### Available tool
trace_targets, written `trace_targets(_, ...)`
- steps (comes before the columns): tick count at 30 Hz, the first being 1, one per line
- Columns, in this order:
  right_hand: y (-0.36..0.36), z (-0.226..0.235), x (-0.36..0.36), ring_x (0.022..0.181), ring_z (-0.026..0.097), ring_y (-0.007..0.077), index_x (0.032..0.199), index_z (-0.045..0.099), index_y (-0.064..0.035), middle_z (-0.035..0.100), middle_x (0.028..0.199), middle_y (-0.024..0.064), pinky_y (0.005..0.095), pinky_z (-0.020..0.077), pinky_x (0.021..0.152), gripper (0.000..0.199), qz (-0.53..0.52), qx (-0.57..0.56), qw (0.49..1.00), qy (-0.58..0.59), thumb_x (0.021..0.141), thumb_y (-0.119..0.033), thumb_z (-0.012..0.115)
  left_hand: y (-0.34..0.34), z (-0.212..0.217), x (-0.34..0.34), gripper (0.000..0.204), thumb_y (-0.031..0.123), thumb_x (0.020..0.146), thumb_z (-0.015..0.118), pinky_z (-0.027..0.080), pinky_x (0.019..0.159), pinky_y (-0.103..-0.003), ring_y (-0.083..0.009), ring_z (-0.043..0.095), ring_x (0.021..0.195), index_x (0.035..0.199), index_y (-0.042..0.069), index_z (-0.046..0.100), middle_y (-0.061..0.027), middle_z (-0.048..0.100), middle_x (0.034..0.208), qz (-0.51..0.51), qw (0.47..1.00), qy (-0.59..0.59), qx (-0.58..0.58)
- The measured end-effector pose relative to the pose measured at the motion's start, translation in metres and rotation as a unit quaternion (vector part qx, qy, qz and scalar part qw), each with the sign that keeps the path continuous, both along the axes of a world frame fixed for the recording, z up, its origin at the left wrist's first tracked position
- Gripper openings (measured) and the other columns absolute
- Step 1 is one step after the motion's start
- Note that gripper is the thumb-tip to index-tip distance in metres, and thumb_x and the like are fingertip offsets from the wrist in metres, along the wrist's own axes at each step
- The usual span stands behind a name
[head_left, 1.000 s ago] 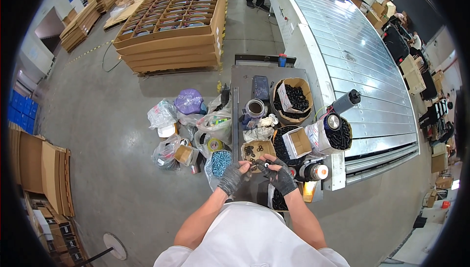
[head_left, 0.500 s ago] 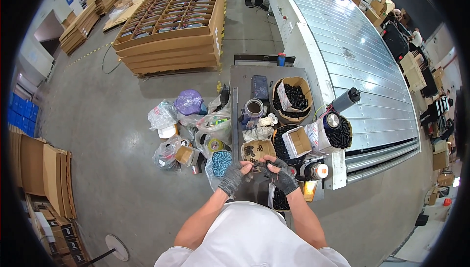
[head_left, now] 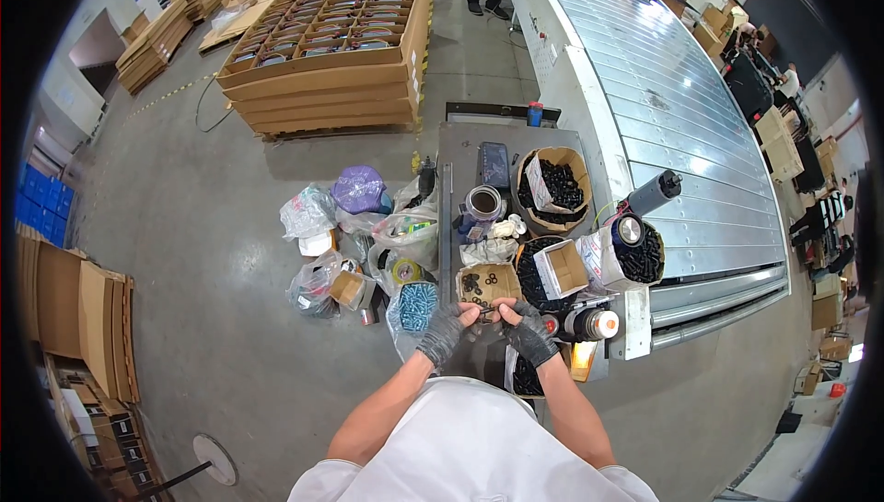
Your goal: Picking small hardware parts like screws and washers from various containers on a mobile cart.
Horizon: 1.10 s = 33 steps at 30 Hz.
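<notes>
My left hand (head_left: pixel 448 331), in a dark fingerless glove, is closed in a pinch. Opposite it my right hand (head_left: pixel 525 329), gloved the same way, pinches too, and the fingertips nearly meet. Between them is a small dark part (head_left: pixel 487 310), too tiny to make out fully. Just beyond the fingers stands an open cardboard box (head_left: pixel 504 274) with black rings (head_left: pixel 491 278) and other small black pieces in it. A bag of blue screws (head_left: pixel 418 307) lies left of my left hand. A black-and-white bottle with an orange-centred cap (head_left: pixel 603 324) is right of my right hand.
Boxes of black parts (head_left: pixel 560 184) and an empty small carton (head_left: pixel 562 268) crowd the bench. To the right runs a slatted metal conveyor (head_left: pixel 681 134), with a grey cylindrical motor (head_left: pixel 656 192) near its edge. Bagged items (head_left: pixel 308 214) sit left; a large cardboard crate (head_left: pixel 322 87) stands farther off.
My fingertips have drawn slightly closer together around the small dark part. The whole view has shifted a little; the things on the bench stay where they were.
</notes>
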State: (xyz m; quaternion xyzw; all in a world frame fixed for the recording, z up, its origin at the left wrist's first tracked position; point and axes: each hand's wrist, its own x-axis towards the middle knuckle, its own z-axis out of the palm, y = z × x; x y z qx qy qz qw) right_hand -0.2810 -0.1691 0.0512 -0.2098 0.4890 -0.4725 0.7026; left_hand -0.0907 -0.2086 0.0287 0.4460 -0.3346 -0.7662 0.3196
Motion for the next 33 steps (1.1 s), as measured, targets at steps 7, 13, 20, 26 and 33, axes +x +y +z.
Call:
trace_targets(7, -0.005, 0.022, 0.009, 0.078, 0.058, 0.0106, 0.104, 0.061, -0.0051, 0.062, 0.084, 0.001, 0.0238, 0.0458, 0.071, 0.021, 0.021, -0.002, 0.998, 0.061, 0.091, -0.021, 0.062, 0.002, 0.0, 0.003, 0.029, 0.029, 0.091, 0.066, 0.045, 0.062, -0.023, -0.0094, 0.058, 0.067, 0.104, 0.003, 0.066, -0.0005, 0.066, 0.081, -0.008, 0.998, 0.051, 0.044)
trace_targets(13, -0.004, 0.017, 0.011, 0.077, 0.058, 0.0111, 0.105, 0.061, -0.0052, 0.062, 0.082, 0.0015, 0.0246, 0.0465, 0.071, 0.021, -0.008, 0.007, 0.999, 0.038, 0.091, -0.021, 0.063, 0.001, 0.001, 0.0, 0.028, 0.029, 0.09, 0.067, 0.045, 0.06, -0.022, -0.0091, 0.058, 0.068, 0.103, 0.004, 0.066, -0.0005, 0.067, 0.083, -0.009, 0.994, 0.08, 0.069)
trace_targets(20, -0.008, 0.022, 0.014, 0.075, 0.059, 0.0114, 0.099, 0.06, -0.0053, 0.062, 0.081, 0.0026, 0.0245, 0.0465, 0.07, 0.018, 0.0, -0.039, 0.991, 0.13, 0.09, -0.02, 0.063, 0.001, -0.008, -0.001, 0.027, 0.028, 0.091, 0.067, 0.047, 0.063, -0.022, -0.0094, 0.06, 0.071, 0.104, 0.004, 0.067, -0.0016, 0.068, 0.089, 0.002, 0.99, 0.102, 0.096)
trace_targets(26, -0.008, 0.027, 0.017, 0.069, 0.056, 0.0106, 0.092, 0.057, -0.0068, 0.06, 0.077, 0.0016, 0.0238, 0.0444, 0.064, 0.015, -0.009, 0.007, 0.996, 0.085, 0.09, -0.02, 0.063, 0.001, -0.013, 0.0, 0.027, 0.028, 0.092, 0.065, 0.046, 0.062, -0.021, -0.0086, 0.059, 0.07, 0.104, 0.004, 0.067, 0.0001, 0.067, 0.086, 0.006, 0.996, 0.058, 0.061)
trace_targets(33, -0.003, 0.013, 0.011, 0.067, 0.055, 0.0104, 0.093, 0.056, -0.0079, 0.058, 0.076, 0.0015, 0.0234, 0.0432, 0.06, 0.015, -0.02, -0.007, 0.996, 0.088, 0.092, -0.021, 0.063, 0.002, -0.002, -0.002, 0.027, 0.028, 0.092, 0.065, 0.046, 0.062, -0.022, -0.0084, 0.058, 0.069, 0.104, 0.004, 0.066, 0.001, 0.066, 0.083, -0.016, 0.997, 0.057, 0.053)
